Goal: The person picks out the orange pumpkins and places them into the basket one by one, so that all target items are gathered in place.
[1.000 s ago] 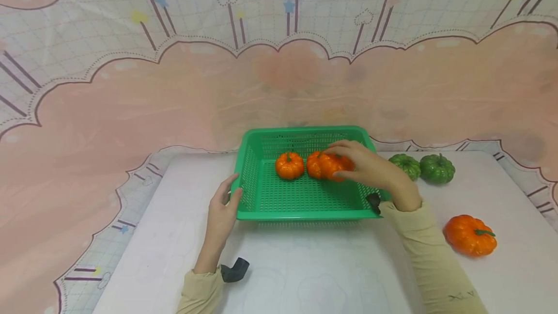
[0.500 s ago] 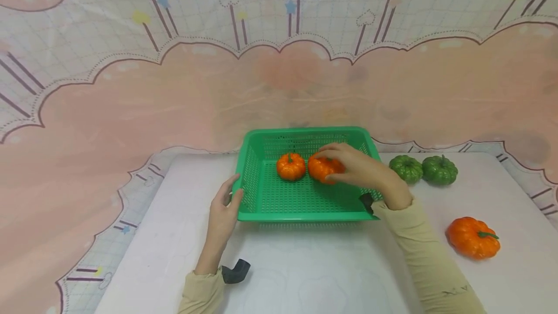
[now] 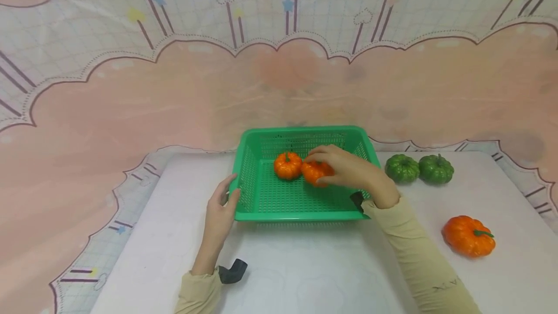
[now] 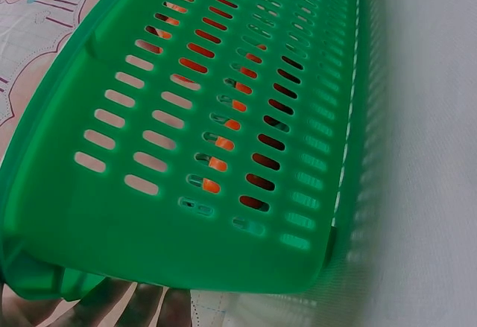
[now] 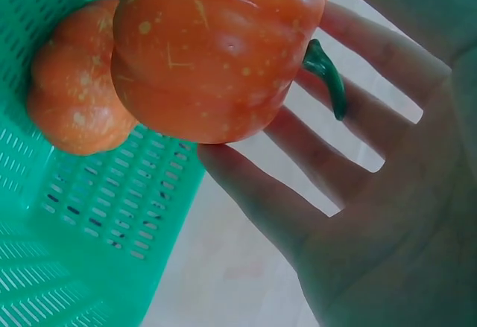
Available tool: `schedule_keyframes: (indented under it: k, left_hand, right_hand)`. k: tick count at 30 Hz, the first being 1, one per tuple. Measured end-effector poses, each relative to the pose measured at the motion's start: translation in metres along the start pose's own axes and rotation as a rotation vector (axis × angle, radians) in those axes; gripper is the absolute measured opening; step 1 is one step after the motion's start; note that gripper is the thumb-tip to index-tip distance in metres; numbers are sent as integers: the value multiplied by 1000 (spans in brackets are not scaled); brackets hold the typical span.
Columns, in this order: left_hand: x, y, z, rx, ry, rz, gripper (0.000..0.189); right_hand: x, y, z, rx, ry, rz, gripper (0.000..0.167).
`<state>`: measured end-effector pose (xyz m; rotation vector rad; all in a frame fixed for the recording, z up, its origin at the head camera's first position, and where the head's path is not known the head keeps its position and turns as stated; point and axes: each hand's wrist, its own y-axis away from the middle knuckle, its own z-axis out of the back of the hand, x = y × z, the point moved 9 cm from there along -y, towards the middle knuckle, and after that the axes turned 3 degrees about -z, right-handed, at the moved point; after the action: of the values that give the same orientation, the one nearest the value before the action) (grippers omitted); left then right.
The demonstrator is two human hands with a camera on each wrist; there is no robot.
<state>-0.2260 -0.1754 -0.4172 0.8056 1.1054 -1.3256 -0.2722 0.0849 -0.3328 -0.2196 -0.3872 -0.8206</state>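
Your left hand, left of centre in the frame, has its thumb parted from its fingers in a relaxed curve, the tips at the left rim of the green slotted basket. Your right hand, farther off and right of centre, grips a ribbed orange pumpkin inside the basket, fingers and thumb curled around it. Whether that pumpkin bears on the basket floor cannot be told.

Count, near to far, from the head view: two dark fittings, one at your left wrist and one at your right; one loose orange pumpkin on the white tabletop, lower right; one basket at centre, with the gripped pumpkin and a second orange pumpkin to its left; two green pumpkins side by side, right of the basket; one printed cloth behind everything.

Your right wrist camera shows the held pumpkin's green stem pointing toward your palm, which the head view hides, and an orange sliver at the upper left that cannot be identified. Your left wrist camera shows fingers by the basket's edge, lower left, and orange patches through the slots.
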Motion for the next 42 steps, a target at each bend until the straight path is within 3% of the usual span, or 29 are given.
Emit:
schedule_keyframes:
  k: [7,22,33,42]
  left_hand:
    - [-3,-4,-3,6,15,-29,44]
    - [-3,0,-1,3,6,-34,44]
    - [1,1,1,2,10,3,43]
    - [0,1,1,2,18,-14,43]
  right_hand:
    - [4,-7,-1,22,2,0,50]
    - [17,-19,-22,107,-20,60,47]
    - [24,-29,-36,176,-33,86,47]
    - [30,-36,-44,203,-21,131,46]
